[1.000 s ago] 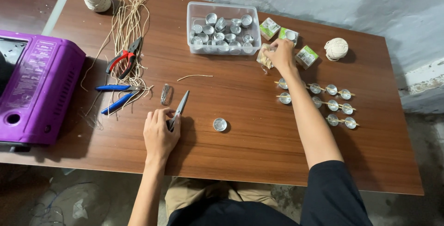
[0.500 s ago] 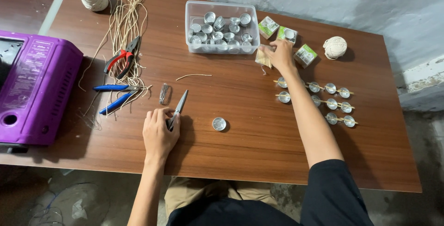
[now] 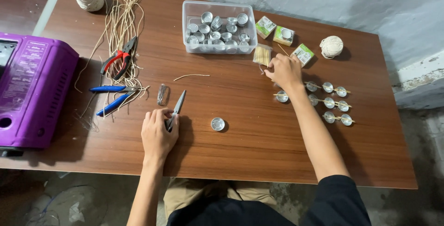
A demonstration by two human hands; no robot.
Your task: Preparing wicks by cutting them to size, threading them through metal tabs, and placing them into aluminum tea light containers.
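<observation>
While the left hand lies flat near the front edge of the wooden table, its fingers rest closed over the handle end of small grey snips, whose blades point away from the person. Just right of them sits a single empty metal tealight cup, apart from both hands. The right hand is stretched further out, fingers curled down beside a small clear packet of wooden sticks; whether it grips anything I cannot tell. Near its wrist stand rows of tealight cups with sticks laid across them. Beyond is a clear plastic tub of empty cups, small green boxes and a ball of twine. To the left lie red-handled pliers, blue-handled pliers, loose wick strands and a purple appliance.
</observation>
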